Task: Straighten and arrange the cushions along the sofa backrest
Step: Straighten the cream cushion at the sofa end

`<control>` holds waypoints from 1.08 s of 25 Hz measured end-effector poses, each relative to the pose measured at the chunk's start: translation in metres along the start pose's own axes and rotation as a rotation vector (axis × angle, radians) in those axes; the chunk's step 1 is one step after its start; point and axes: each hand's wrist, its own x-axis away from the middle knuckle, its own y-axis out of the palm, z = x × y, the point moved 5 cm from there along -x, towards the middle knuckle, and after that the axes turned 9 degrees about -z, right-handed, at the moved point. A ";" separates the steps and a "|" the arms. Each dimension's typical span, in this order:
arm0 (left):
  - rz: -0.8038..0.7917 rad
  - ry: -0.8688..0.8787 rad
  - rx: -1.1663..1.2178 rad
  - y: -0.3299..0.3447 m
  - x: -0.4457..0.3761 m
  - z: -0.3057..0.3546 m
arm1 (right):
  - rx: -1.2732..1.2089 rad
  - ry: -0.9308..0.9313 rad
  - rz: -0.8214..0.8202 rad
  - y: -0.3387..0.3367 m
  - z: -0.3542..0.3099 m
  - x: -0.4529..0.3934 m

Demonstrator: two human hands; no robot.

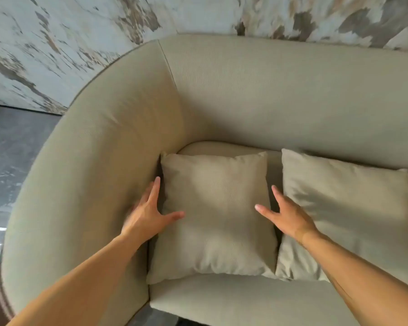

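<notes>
A beige square cushion (218, 215) lies in the left corner of the beige sofa, beside the curved armrest (85, 175). My left hand (149, 215) rests on the cushion's left edge, fingers spread, thumb on its face. At the cushion's right edge is my right hand (285, 216), also spread, with its fingers in the gap to a second, greyer cushion (353, 222). That second cushion lies to the right and runs out of view. The sofa backrest (292, 95) rises behind both cushions. Neither hand has closed around anything.
The sofa seat's front edge (245, 300) shows below the cushions. A marbled wall (104, 31) stands behind the sofa. Dark floor (17, 147) lies to the left of the armrest.
</notes>
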 end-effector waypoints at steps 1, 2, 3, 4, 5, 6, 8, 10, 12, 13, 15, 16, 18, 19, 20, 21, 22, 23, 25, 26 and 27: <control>-0.043 -0.016 0.115 0.007 -0.017 -0.005 | -0.085 0.005 -0.010 0.009 0.002 -0.016; -0.096 -0.040 0.216 0.013 -0.031 -0.009 | -0.155 0.029 -0.033 0.015 0.003 -0.027; -0.151 -0.065 0.308 0.019 -0.048 -0.012 | -0.214 0.062 -0.049 0.022 0.007 -0.042; -0.214 -0.091 0.400 0.025 -0.063 -0.014 | -0.285 0.098 -0.088 0.028 0.008 -0.052; -0.274 -0.119 0.476 0.029 -0.073 -0.015 | -0.358 0.131 -0.119 0.033 0.011 -0.061; -0.335 -0.145 0.523 0.034 -0.079 -0.014 | -0.430 0.166 -0.147 0.037 0.014 -0.067; -0.423 -0.170 0.593 0.039 -0.091 -0.015 | -0.570 0.195 -0.188 0.037 0.017 -0.075; -0.454 -0.183 0.633 0.041 -0.096 -0.019 | -0.671 0.198 -0.221 0.038 0.018 -0.078; -0.451 -0.157 0.655 0.043 -0.093 -0.016 | -0.703 0.188 -0.215 0.038 0.015 -0.077; -0.439 -0.137 0.672 0.040 -0.091 -0.013 | -0.708 0.190 -0.192 0.036 0.013 -0.077; -0.393 -0.093 0.705 0.036 -0.087 -0.008 | -0.725 0.196 -0.143 0.031 0.009 -0.073; -0.365 -0.067 0.715 0.033 -0.084 -0.007 | -0.731 0.188 -0.125 0.028 0.008 -0.070; -0.304 -0.065 0.701 0.024 -0.077 -0.004 | -0.731 0.194 -0.102 0.021 0.003 -0.061; -0.275 -0.056 0.700 0.017 -0.073 -0.001 | -0.729 0.193 -0.094 0.017 0.001 -0.057; -0.248 -0.040 0.702 0.011 -0.071 0.002 | -0.724 0.188 -0.084 0.012 -0.003 -0.052; -0.212 -0.013 0.711 0.002 -0.069 0.007 | -0.722 0.171 -0.069 0.005 -0.007 -0.049; -0.173 0.016 0.717 -0.007 -0.068 0.012 | -0.731 0.154 -0.055 -0.004 -0.013 -0.046; -0.139 0.047 0.719 -0.018 -0.067 0.019 | -0.755 0.122 -0.040 -0.013 -0.019 -0.045; -0.089 0.113 0.707 -0.040 -0.069 0.032 | -0.824 0.054 -0.017 -0.032 -0.034 -0.044; -0.065 0.146 0.695 -0.052 -0.072 0.038 | -0.851 0.022 0.001 -0.042 -0.042 -0.043; -0.040 0.178 0.679 -0.062 -0.074 0.045 | -0.870 -0.005 0.028 -0.051 -0.048 -0.043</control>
